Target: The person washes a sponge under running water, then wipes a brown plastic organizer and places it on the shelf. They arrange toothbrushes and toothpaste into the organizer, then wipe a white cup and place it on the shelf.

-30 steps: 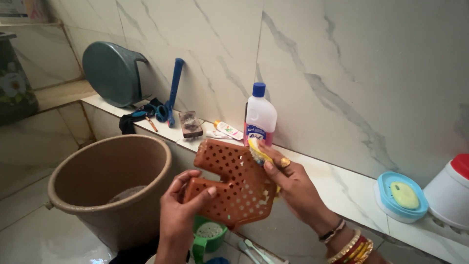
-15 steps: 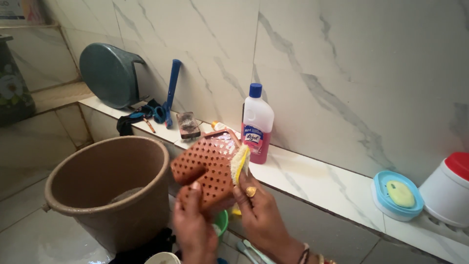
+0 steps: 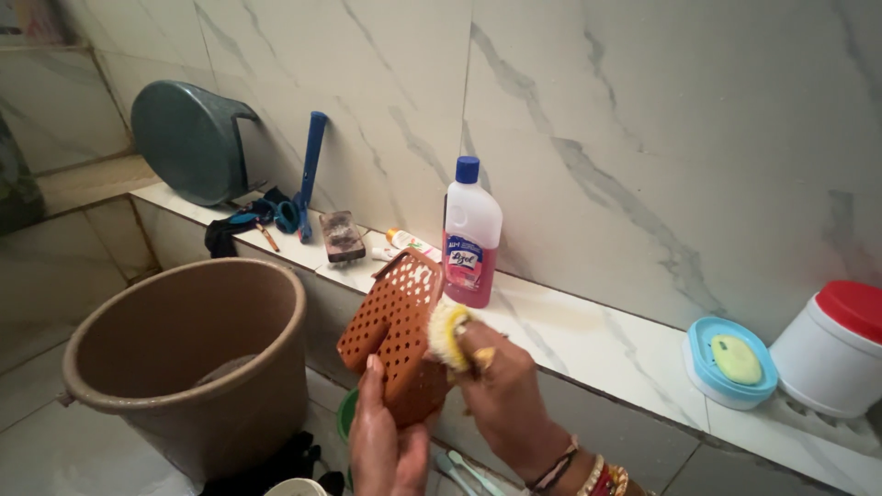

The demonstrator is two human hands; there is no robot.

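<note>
Left hand (image 3: 384,441) and right hand (image 3: 496,381) each closed in grip.

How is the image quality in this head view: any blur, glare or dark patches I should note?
Head view: lighting is soft and even, with faint sheen on the marble wall and no harsh glare. The right hand and yellow scrubber are slightly motion-blurred against the brown perforated tray; the left hand is cut off by the bottom edge. The bucket interior is in shadow.

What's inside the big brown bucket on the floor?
Inside the brown bucket a pale, greyish patch shows near the bottom, possibly water or a small vessel. The near wall hides the rest of the base.
</note>
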